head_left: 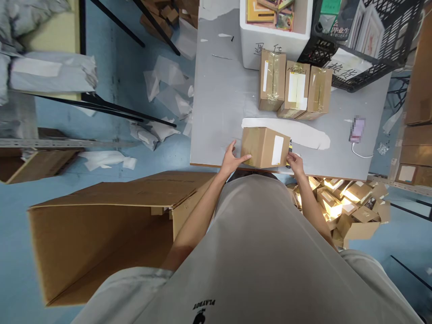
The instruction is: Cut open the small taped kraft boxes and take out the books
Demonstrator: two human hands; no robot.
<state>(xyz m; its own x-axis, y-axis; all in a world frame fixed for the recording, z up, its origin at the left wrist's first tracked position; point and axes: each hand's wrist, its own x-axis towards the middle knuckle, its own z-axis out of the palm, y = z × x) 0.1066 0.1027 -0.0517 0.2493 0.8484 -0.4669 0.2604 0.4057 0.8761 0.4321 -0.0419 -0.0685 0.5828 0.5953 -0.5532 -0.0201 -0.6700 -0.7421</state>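
Observation:
A small closed cardboard box (255, 146) with a white label (277, 150) rests at the table's near edge, right in front of my body. At its left side is my left hand (232, 160), thumb against the cardboard and fingers spread apart. My right hand (296, 163) is beside the box's right end, fingers closed on a slim black-and-yellow tool (289, 152). That tool is partly hidden by the fingers and the box, and its exact kind is hard to make out.
Three taped boxes (297, 92) stand farther back, before a white foam bin (251, 47) and a black crate (353, 83). A white paper strip (303, 133) lies behind my box. A cabled phone (357, 129) is at right. A large open carton (97, 252) stands lower left.

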